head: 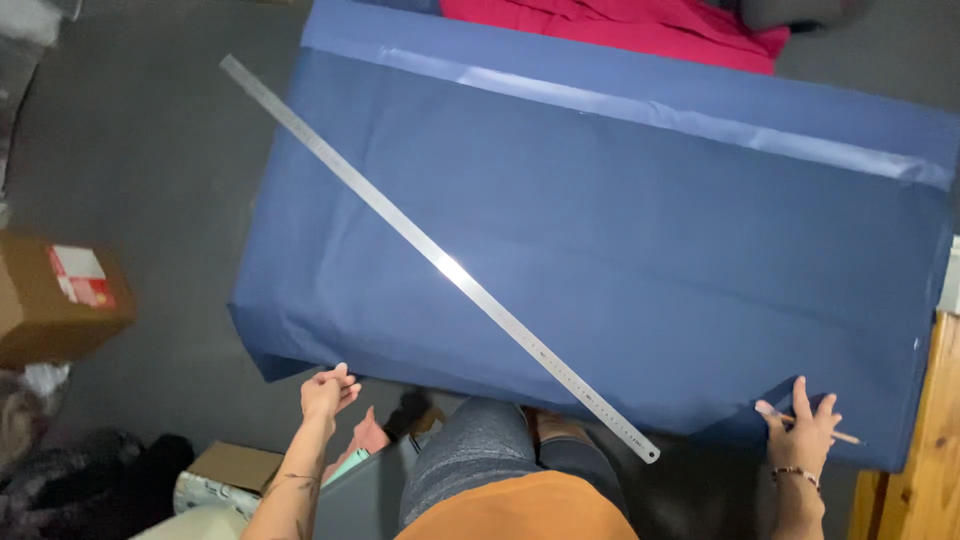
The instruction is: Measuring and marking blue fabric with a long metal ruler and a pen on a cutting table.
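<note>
A large sheet of dark blue cloth [620, 250] covers the middle of the frame, spread flat over a table with its near edge hanging toward the person. A long metal ruler [440, 260] lies across it on a slant, running from the upper left of the frame down to the lower centre, where its end sticks out past the cloth's edge. At the lower left, the left hand [326, 392] pinches the near edge of the cloth between curled fingers. At the lower right, the right hand [803, 432] rests on the cloth's near corner with its fingers spread, a pencil [845, 437] tucked between them. A red cloth [620, 25] lies at the top of the frame, and a cardboard box [55, 298] sits on the floor at the left edge.
</note>
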